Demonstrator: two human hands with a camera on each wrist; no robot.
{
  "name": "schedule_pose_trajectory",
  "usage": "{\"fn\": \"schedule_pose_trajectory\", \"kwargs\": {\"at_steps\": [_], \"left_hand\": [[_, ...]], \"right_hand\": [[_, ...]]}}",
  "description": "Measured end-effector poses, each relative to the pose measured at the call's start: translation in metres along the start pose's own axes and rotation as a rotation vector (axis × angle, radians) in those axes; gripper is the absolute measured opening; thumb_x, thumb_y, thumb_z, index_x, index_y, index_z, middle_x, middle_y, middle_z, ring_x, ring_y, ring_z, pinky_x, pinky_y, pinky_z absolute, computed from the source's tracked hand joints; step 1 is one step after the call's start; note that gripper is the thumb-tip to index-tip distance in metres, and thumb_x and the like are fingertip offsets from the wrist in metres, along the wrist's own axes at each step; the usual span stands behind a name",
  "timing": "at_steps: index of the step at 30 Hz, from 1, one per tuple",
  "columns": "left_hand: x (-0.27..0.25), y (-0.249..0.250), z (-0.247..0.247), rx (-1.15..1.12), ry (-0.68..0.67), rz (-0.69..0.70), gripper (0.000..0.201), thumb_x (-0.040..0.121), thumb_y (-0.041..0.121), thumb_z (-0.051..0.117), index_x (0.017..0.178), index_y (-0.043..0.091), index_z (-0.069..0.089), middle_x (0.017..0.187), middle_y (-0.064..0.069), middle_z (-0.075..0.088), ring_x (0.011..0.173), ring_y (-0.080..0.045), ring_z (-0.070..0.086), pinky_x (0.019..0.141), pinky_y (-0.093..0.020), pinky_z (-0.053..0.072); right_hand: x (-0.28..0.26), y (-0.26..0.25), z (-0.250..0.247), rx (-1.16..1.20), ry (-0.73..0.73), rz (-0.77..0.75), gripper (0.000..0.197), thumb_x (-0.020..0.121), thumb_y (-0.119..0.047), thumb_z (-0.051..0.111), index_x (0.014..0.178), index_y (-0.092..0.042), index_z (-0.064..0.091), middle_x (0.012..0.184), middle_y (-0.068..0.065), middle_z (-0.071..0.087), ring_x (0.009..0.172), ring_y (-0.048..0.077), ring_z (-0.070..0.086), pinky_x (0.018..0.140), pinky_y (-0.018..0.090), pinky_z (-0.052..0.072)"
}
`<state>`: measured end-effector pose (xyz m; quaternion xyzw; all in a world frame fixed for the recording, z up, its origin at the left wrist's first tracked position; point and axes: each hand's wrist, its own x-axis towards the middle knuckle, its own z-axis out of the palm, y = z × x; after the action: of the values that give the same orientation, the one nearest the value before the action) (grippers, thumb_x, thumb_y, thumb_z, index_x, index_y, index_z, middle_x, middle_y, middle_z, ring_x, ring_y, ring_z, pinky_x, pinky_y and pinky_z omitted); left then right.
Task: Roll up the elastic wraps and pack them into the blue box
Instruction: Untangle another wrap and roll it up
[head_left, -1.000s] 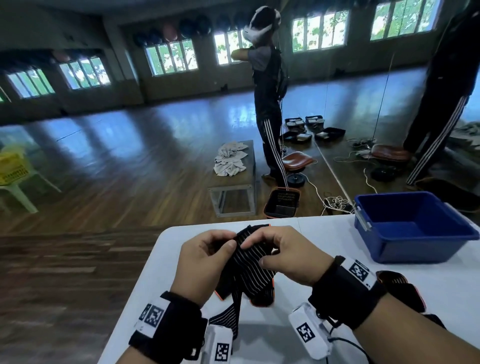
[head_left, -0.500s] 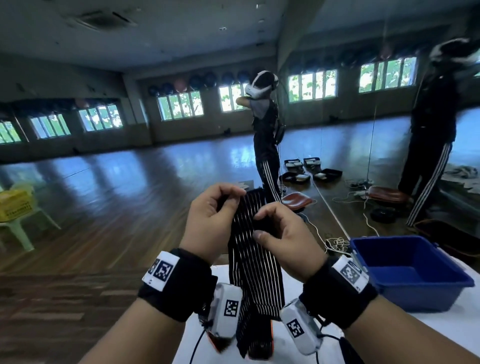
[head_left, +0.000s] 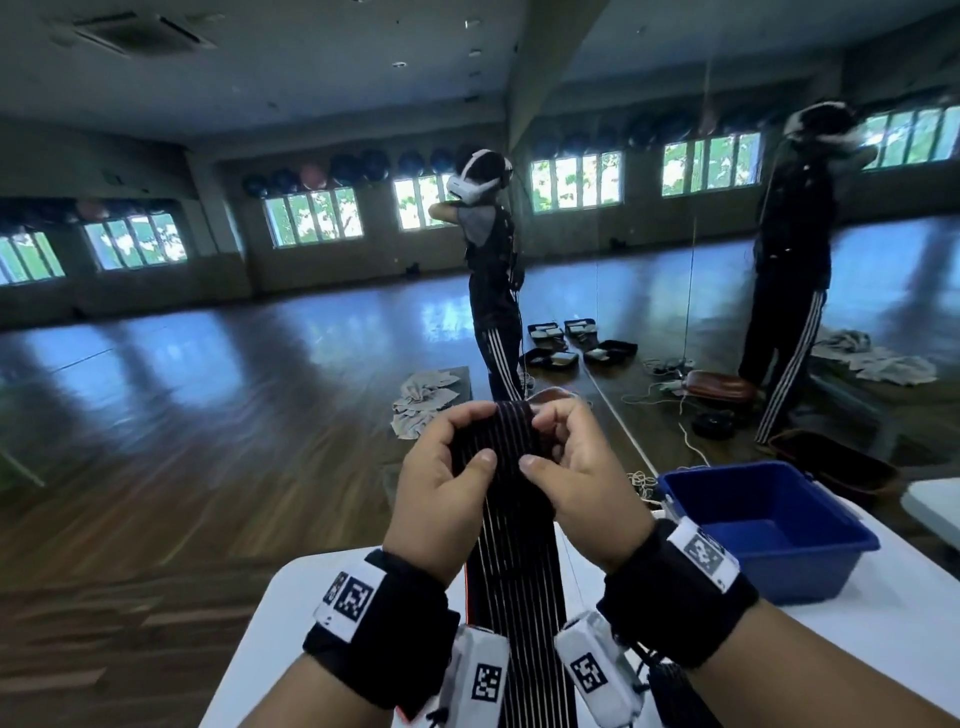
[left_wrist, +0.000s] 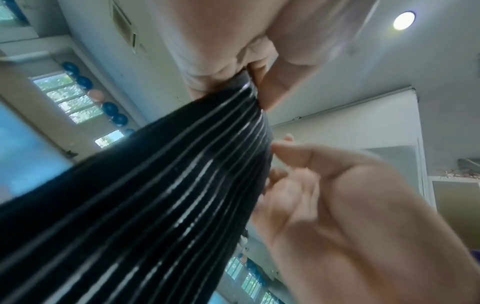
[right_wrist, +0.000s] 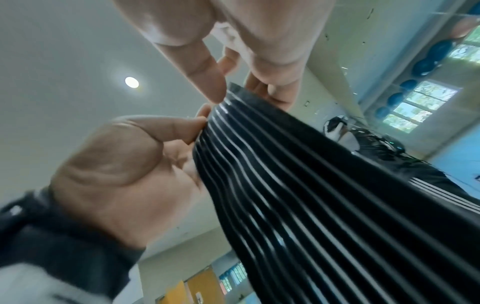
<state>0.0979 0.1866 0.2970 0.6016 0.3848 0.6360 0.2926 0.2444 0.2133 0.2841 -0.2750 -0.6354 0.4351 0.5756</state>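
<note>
A black elastic wrap (head_left: 511, 571) with thin white stripes hangs taut from my two hands down over the white table (head_left: 291, 623). My left hand (head_left: 475, 436) pinches its top left edge, thumb in front and fingers curled behind. My right hand (head_left: 540, 439) pinches the top right edge the same way. The left wrist view shows the wrap (left_wrist: 155, 195) held by the left hand (left_wrist: 249, 82), and the right wrist view shows the wrap (right_wrist: 298, 195) held by the right hand (right_wrist: 233, 92). The blue box (head_left: 769, 525) stands empty on the table to the right.
Beyond the table lies a wooden floor with a low bench carrying grey cloths (head_left: 426, 397). A person in a headset (head_left: 493, 270) stands by a mirror wall. Open cases (head_left: 571, 348) and cables (head_left: 670, 384) lie on the floor there.
Both hands have lifted the wrap from just above the table to chest height, so it now hangs straight and stretched. The head view has tilted upward.
</note>
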Motion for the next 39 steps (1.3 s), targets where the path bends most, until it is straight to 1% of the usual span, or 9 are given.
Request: {"fn": "schedule_pose_trajectory", "kwargs": {"at_steps": [4,7,10,15,21,24,26,31,39], "left_hand": [[0.004,-0.014,-0.002,0.017,0.016,-0.034,0.047,0.079,0.002,0.056,0.121,0.023,0.063,0.12,-0.003,0.068,0.116,-0.025,0.063,0.101,-0.056,0.049],[0.006,-0.026,-0.001,0.073,0.017,-0.03,0.052,0.08,0.006,0.058,0.127,0.026,0.062,0.125,-0.002,0.066,0.119,-0.022,0.062,0.101,-0.054,0.05],[0.012,-0.04,0.003,0.089,0.016,-0.033,0.052,0.08,0.002,0.059,0.128,0.023,0.062,0.124,0.001,0.067,0.116,-0.016,0.064,0.099,-0.048,0.053],[0.026,-0.089,0.004,0.132,-0.011,-0.162,0.052,0.08,-0.001,0.06,0.12,0.032,0.066,0.116,0.003,0.072,0.105,-0.014,0.07,0.092,-0.045,0.058],[0.045,-0.161,0.005,0.215,-0.05,-0.398,0.044,0.081,-0.006,0.066,0.101,0.033,0.071,0.105,-0.002,0.075,0.091,-0.016,0.073,0.085,-0.04,0.061],[0.045,-0.193,0.015,0.292,-0.147,-0.466,0.037,0.082,-0.007,0.069,0.101,0.024,0.073,0.1,-0.003,0.074,0.079,-0.012,0.07,0.066,-0.018,0.058],[0.042,-0.218,0.022,0.356,-0.201,-0.512,0.036,0.079,-0.008,0.071,0.098,0.022,0.072,0.094,-0.003,0.073,0.074,-0.013,0.069,0.058,-0.018,0.056],[0.029,-0.289,0.038,0.502,-0.33,-0.595,0.035,0.07,-0.004,0.076,0.077,0.029,0.068,0.086,-0.007,0.073,0.077,-0.028,0.072,0.072,-0.045,0.063],[0.016,-0.348,0.053,0.638,-0.532,-0.614,0.03,0.071,0.003,0.078,0.085,0.028,0.067,0.098,-0.004,0.071,0.091,-0.025,0.068,0.089,-0.039,0.058]], "right_hand": [[-0.021,0.017,-0.007,-0.116,-0.06,0.021,0.026,0.075,-0.005,0.063,0.091,-0.023,0.056,0.092,0.007,0.058,0.086,0.019,0.056,0.081,0.05,0.049],[-0.043,0.04,-0.008,-0.207,-0.117,0.082,0.025,0.074,0.002,0.07,0.084,-0.02,0.068,0.087,-0.002,0.069,0.085,0.015,0.064,0.082,0.034,0.051],[-0.073,0.069,-0.009,-0.209,-0.125,0.283,0.035,0.074,0.011,0.072,0.091,-0.02,0.076,0.094,0.0,0.075,0.086,0.011,0.07,0.076,0.022,0.054],[-0.132,0.11,-0.022,-0.146,-0.194,0.663,0.046,0.074,0.015,0.071,0.11,-0.013,0.071,0.097,0.008,0.076,0.084,0.016,0.073,0.071,0.033,0.06],[-0.195,0.12,-0.035,-0.142,-0.254,0.898,0.039,0.089,0.013,0.059,0.123,-0.004,0.056,0.046,-0.016,0.056,0.047,-0.006,0.051,0.055,0.01,0.044],[-0.226,0.132,-0.036,-0.142,-0.138,0.952,0.03,0.091,-0.002,0.065,0.118,-0.016,0.063,0.071,-0.014,0.064,0.068,-0.001,0.062,0.068,0.007,0.045],[-0.246,0.138,-0.033,-0.166,-0.087,0.977,0.029,0.089,-0.007,0.069,0.116,-0.019,0.065,0.084,-0.015,0.067,0.089,0.001,0.065,0.083,0.01,0.046],[-0.281,0.147,-0.027,-0.322,-0.023,1.068,0.038,0.084,-0.01,0.074,0.113,-0.031,0.061,0.089,-0.013,0.055,0.08,-0.003,0.056,0.074,0.012,0.043],[-0.313,0.16,-0.009,-0.63,0.242,1.109,0.036,0.079,-0.032,0.078,0.102,-0.033,0.051,0.106,-0.01,0.052,0.079,0.005,0.052,0.073,0.015,0.044]]}}
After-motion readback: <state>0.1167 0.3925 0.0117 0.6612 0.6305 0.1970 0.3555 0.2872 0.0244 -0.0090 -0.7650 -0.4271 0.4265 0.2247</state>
